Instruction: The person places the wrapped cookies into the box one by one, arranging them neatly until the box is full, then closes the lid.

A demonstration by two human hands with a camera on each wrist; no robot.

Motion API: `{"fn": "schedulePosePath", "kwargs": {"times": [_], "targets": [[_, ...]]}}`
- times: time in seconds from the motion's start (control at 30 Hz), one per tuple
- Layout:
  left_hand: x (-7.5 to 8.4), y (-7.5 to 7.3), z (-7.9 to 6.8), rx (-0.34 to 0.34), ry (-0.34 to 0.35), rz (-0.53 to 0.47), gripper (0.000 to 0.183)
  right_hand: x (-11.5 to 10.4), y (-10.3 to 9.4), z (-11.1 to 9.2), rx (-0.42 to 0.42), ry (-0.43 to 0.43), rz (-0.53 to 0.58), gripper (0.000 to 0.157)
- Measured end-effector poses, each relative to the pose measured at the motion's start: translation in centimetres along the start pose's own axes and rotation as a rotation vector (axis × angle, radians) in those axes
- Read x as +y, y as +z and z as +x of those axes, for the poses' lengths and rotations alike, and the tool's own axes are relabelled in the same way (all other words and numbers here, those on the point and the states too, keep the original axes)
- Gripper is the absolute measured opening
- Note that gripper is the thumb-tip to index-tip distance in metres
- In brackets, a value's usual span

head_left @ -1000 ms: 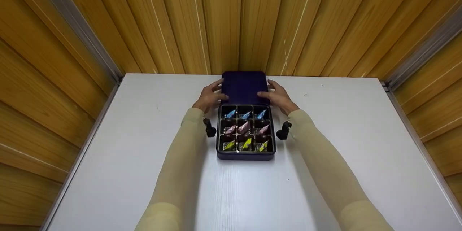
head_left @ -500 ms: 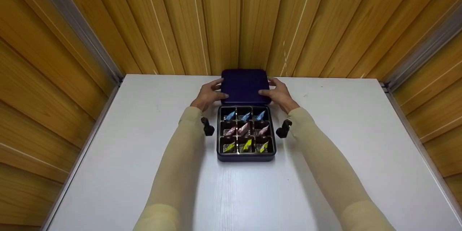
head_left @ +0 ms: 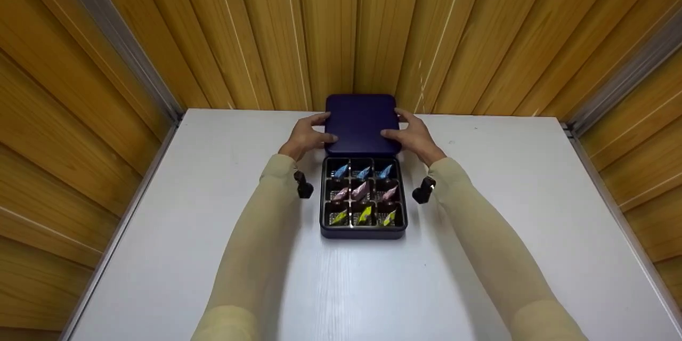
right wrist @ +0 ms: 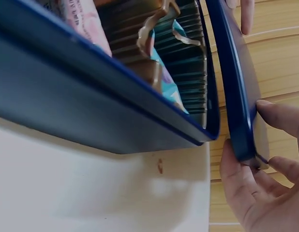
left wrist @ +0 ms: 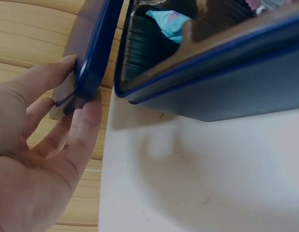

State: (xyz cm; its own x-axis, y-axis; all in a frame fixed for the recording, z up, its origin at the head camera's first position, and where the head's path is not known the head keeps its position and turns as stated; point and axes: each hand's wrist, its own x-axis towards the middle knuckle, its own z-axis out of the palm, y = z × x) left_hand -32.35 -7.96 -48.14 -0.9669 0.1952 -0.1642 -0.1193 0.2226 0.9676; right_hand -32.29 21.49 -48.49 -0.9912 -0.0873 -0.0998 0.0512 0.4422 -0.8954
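Observation:
A dark blue box lid (head_left: 362,125) stands at the far edge of the box, between my two hands. My left hand (head_left: 306,136) grips its left side, thumb on the top face and fingers round the edge, as the left wrist view also shows. On the opposite side my right hand (head_left: 418,138) holds the lid in the same way. Directly in front sits the dark blue box (head_left: 363,233), its divided tray uncovered. Small wrapped packets lie in the compartments: blue ones (head_left: 340,171) at the back, pink ones (head_left: 360,190) in the middle, yellow ones (head_left: 365,214) in front.
The box rests on a white table (head_left: 213,213) near its back edge. Yellow wood-like panels (head_left: 335,26) rise behind the table and at both sides. A small black device (head_left: 305,186) is strapped at each wrist.
The lid has risen and shifted slightly away from me, and more of its top face shows. Both hands have moved along with it. The box and its packets stay put.

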Motion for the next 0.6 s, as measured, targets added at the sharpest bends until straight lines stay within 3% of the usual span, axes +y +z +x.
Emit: {"fn": "schedulePosePath", "kwargs": {"times": [0.37,0.6], "targets": [[1.8,-0.8,-1.3,-0.004,0.038,0.017,0.086,-1.4,-0.9,-1.2,-0.023,-0.016,0.014,0.088],[1.8,-1.0,-2.5,-0.026,0.059,-0.006,0.089,-1.6,-1.4,-2.7,-0.049,-0.038,-0.02,0.091]]}}
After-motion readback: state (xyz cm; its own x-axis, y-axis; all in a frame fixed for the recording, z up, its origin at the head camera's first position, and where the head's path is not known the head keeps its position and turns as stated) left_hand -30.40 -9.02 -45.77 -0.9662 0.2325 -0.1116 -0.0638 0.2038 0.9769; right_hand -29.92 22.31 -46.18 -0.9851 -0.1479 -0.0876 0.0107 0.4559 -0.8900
